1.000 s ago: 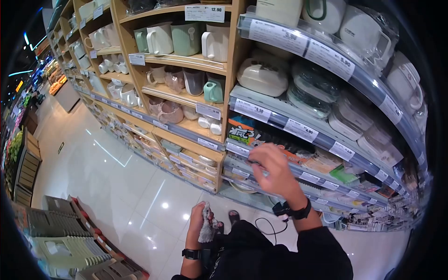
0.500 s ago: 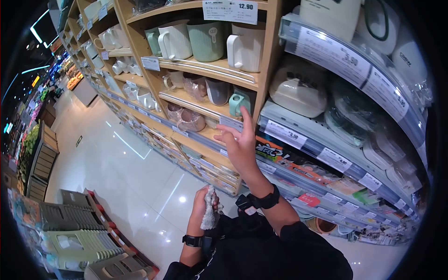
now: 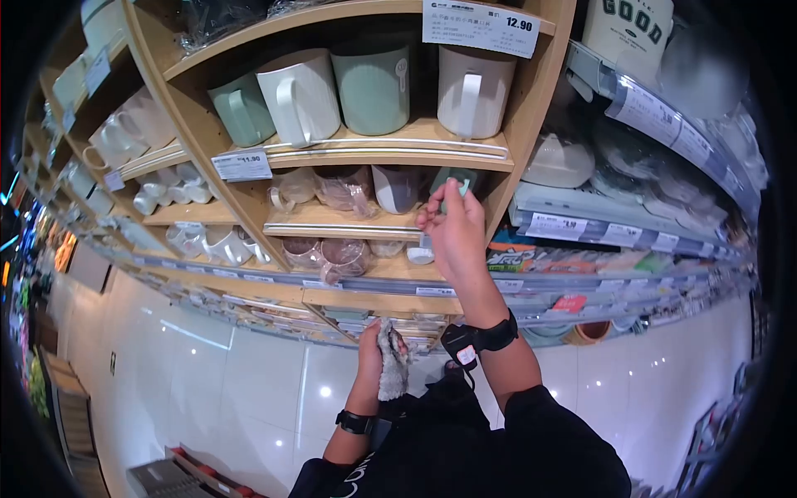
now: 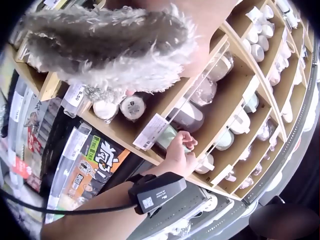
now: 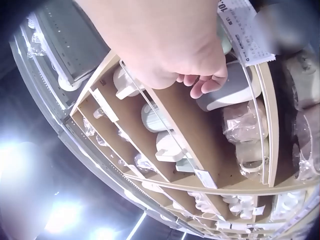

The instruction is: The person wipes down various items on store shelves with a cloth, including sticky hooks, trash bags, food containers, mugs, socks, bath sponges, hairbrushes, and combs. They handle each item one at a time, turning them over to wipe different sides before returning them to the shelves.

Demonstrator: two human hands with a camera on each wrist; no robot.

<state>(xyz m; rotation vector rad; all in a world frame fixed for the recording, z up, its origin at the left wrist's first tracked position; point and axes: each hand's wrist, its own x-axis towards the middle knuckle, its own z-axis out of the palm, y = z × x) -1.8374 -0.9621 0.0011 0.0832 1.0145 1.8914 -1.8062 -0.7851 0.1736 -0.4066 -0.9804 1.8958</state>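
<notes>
In the head view, my right hand (image 3: 455, 228) is at the small green mug (image 3: 462, 184) on the wooden shelf, thumb and forefinger pinching its handle. Beside that mug, to the left, stands a grey and white mug (image 3: 395, 187). In the right wrist view the hand (image 5: 165, 45) hides most of the green mug, and its other fingers are curled. My left hand (image 3: 371, 365) grips a fluffy grey cloth (image 3: 392, 362) low in front of the body; the left wrist view shows the cloth (image 4: 110, 45) close up.
Larger white (image 3: 300, 95) and green mugs (image 3: 372, 87) stand one shelf above. Plastic-wrapped mugs (image 3: 342, 259) sit on the shelf below. A price label (image 3: 480, 26) hangs at the top edge. To the right, a grey rack holds wrapped containers (image 3: 558, 160).
My right hand has moved from the lower rack up and left to the green mug, its fingers closing on the handle. The head view has shifted closer to the mug shelves. The left hand keeps the cloth.
</notes>
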